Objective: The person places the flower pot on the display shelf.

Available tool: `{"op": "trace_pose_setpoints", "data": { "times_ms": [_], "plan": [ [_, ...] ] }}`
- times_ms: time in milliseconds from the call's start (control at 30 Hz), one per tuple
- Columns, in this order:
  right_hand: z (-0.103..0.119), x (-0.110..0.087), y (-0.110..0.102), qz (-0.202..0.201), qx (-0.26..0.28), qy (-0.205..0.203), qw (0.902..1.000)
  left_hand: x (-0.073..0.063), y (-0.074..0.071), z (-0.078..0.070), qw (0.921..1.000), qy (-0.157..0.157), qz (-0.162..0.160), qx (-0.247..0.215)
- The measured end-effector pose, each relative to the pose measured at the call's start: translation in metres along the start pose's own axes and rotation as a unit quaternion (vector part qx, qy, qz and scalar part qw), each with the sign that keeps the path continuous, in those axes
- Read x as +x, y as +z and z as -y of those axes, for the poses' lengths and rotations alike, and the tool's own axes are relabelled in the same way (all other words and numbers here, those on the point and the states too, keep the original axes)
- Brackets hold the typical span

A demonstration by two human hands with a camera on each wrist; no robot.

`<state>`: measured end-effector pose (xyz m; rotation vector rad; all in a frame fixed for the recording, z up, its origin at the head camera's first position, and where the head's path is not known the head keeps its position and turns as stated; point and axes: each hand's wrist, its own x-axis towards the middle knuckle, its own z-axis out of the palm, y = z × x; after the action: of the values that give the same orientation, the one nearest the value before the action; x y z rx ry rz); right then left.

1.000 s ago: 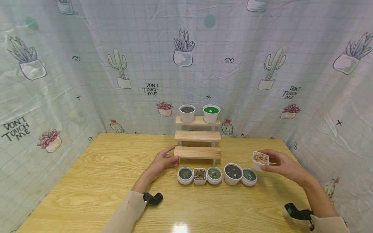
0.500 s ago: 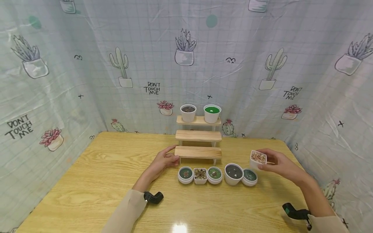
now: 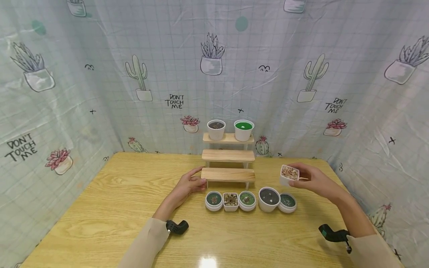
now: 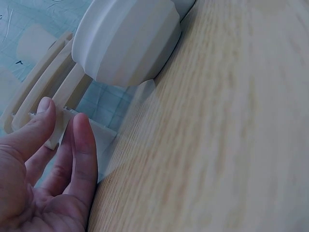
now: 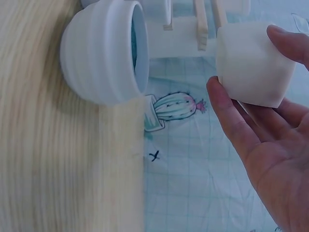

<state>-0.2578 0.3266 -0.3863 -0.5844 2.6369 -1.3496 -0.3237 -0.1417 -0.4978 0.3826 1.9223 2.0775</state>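
A small square white pot (image 3: 289, 175) filled with reddish and cream pebbles is held in my right hand (image 3: 313, 180), raised above the table. In the right wrist view, thumb and fingers grip the sides of this pot (image 5: 253, 63). My left hand (image 3: 188, 187) holds the left end of the lowest step of a three-step wooden plant stand (image 3: 228, 174), thumb in front and index finger behind. In the left wrist view, the fingers (image 4: 84, 140) curl at that step's end. On the top step stand a white pot of dark soil (image 3: 216, 130) and a green-topped white pot (image 3: 243, 131).
Before the stand, several white pots line up: a round one (image 3: 213, 201), a square pebble-filled one (image 3: 231, 202), a green-topped one (image 3: 247, 201), a taller dark-soil one (image 3: 269, 199) and a round one (image 3: 287, 203). A patterned curtain (image 3: 161, 56) hangs behind the table (image 3: 110, 208).
My right hand has carried the square pot left and a little farther back, closer to the stand. The left hand keeps its place on the lowest step.
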Motion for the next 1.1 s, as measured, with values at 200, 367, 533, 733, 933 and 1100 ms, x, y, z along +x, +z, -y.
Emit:
{"op": "trace_pose_setpoints", "data": {
  "times_ms": [200,367,533,733,933,1100],
  "plan": [
    [0.009,0.011,0.002,0.003,0.002,-0.002,1.0000,0.001,-0.001,0.001,1.0000,0.003,0.003,0.005],
    [0.015,0.021,0.003,0.009,0.003,-0.008,0.9999,0.001,0.000,0.000,1.0000,0.004,-0.001,0.006],
    [0.021,0.031,0.005,0.008,-0.001,-0.006,1.0000,0.000,0.001,-0.001,1.0000,0.006,-0.004,0.007],
    [0.028,0.043,0.009,0.009,-0.012,-0.014,0.9998,0.000,-0.001,-0.002,0.9999,0.009,-0.004,0.004],
    [0.032,0.052,0.012,0.008,0.003,-0.028,0.9996,-0.001,0.000,-0.001,1.0000,0.009,0.000,-0.002],
    [0.035,0.058,0.018,0.008,0.002,-0.035,0.9994,-0.001,0.000,0.000,0.9999,0.010,-0.002,0.000]
  ]
}}
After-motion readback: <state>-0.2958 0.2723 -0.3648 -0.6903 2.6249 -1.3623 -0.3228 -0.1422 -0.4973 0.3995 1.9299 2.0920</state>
